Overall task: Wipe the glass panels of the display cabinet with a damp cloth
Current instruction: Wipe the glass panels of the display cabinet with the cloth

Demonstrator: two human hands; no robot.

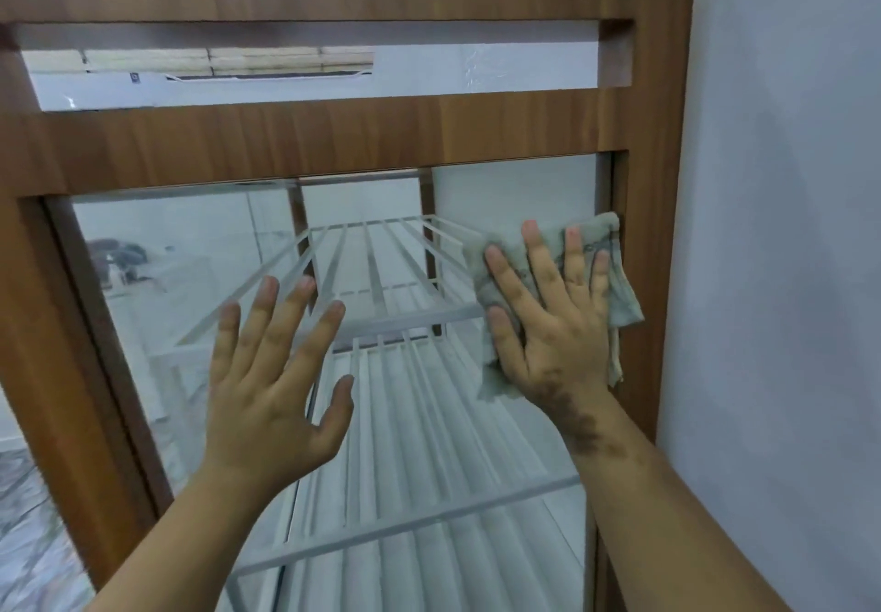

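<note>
A wooden display cabinet fills the view, with a large glass panel set in its brown frame. My right hand lies flat with straight, spread fingers, pressing a pale grey-green cloth against the glass near the panel's upper right corner. The cloth's lower edge hangs below the palm. My left hand is spread open in front of the middle of the glass, holding nothing; contact with the glass cannot be told.
Behind the glass are white wire shelves. A narrow upper glass strip sits above a wooden crossbar. A pale wall stands right beside the cabinet's right frame. Patterned floor shows at lower left.
</note>
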